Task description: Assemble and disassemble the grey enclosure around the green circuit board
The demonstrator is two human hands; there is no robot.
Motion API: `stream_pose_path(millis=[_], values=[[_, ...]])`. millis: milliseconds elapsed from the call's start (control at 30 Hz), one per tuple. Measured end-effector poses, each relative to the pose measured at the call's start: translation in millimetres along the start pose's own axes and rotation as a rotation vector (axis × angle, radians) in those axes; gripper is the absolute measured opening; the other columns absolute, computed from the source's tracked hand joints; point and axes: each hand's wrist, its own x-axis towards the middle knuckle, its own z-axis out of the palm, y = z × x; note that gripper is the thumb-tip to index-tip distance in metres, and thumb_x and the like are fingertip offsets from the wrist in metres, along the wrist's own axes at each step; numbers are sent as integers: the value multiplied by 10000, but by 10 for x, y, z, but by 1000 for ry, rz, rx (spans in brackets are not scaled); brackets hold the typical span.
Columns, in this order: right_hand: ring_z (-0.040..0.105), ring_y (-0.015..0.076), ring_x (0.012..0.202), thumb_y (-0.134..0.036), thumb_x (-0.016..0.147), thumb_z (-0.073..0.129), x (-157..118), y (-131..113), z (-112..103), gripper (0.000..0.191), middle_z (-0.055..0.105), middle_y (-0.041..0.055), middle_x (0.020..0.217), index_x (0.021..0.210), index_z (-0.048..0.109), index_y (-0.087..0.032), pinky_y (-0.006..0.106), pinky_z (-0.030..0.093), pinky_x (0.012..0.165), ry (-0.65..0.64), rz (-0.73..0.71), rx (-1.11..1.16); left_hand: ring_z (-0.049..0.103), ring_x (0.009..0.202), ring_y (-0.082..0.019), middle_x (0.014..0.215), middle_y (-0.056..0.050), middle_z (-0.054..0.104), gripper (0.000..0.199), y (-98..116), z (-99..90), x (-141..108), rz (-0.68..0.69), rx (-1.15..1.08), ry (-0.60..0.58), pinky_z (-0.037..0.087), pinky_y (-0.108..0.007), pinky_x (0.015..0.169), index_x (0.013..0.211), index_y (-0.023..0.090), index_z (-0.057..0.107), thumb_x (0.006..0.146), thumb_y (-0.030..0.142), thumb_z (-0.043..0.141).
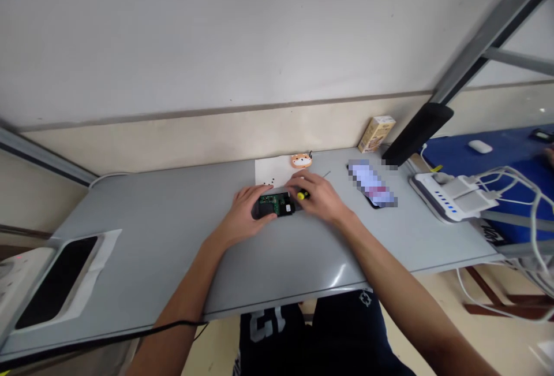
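Note:
My left hand (246, 209) grips the side of a small black device (265, 208) with an exposed green circuit board (273, 204), which rests on the grey table (173, 237). My right hand (315, 196) closes around a yellow-handled screwdriver (303, 194), just right of the device. Its tip is hidden behind my fingers, so I cannot tell whether it touches the board. Beyond the device lies a white sheet of paper (268, 171) with several tiny black screws (269, 182) on it. An orange dog-face trinket (302, 160) sits at the paper's far edge.
A pixelated phone (371, 184) lies right of my hands, near a white multi-port charger (450, 198) with cables. A small cardboard box (376, 133) stands against the wall. Further right are a blue mat (489, 162) and a white mouse (479, 146).

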Motion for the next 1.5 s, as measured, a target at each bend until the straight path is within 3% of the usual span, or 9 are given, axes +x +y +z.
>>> stream_pose_path(millis=[133, 233, 367, 467, 600, 1500], values=[[678, 223, 961, -429, 1060, 407, 8, 22, -172, 336, 714, 93, 1030, 1040, 673, -225, 380, 537, 866, 480, 175, 213, 472, 1384, -311, 1488, -59, 574, 665, 93, 45, 185, 40, 7, -73, 332, -502, 1205, 1503, 316, 475, 903, 459, 725], [624, 192, 724, -567, 1054, 322, 12, 100, -198, 493, 652, 54, 810, 956, 658, -220, 338, 512, 680, 637, 382, 330, 509, 1355, -310, 1461, -55, 601, 691, 111, 91, 262, 57, -9, -120, 350, -502, 1203, 1507, 328, 484, 880, 446, 749], [566, 169, 661, -660, 1008, 392, 37, 200, -128, 544, 627, 21, 715, 844, 660, -216, 297, 453, 635, 545, 511, 307, 542, 1322, -303, 1442, -58, 619, 672, 75, 163, 237, 52, 1, -89, 373, -499, 1190, 1513, 314, 477, 898, 406, 730], [578, 165, 677, -659, 992, 450, 57, 211, -77, 521, 675, 14, 736, 833, 669, -214, 289, 434, 665, 426, 523, 247, 536, 1335, -303, 1458, -52, 613, 646, 43, 193, 195, 38, 12, -74, 381, -496, 1185, 1505, 308, 483, 912, 407, 718], [574, 158, 675, -636, 999, 470, 54, 193, -41, 498, 691, 8, 740, 833, 680, -215, 283, 409, 668, 366, 502, 198, 536, 1339, -290, 1471, -42, 612, 649, 20, 200, 178, 37, 12, -67, 380, -484, 1185, 1497, 298, 484, 908, 407, 733], [635, 183, 721, -650, 980, 491, 36, 246, 6, 501, 707, 24, 760, 813, 669, -213, 301, 453, 696, 442, 524, 293, 545, 1340, -291, 1467, -32, 621, 628, 11, 210, 185, 27, -31, -65, 359, -500, 1197, 1473, 319, 508, 897, 404, 744]])
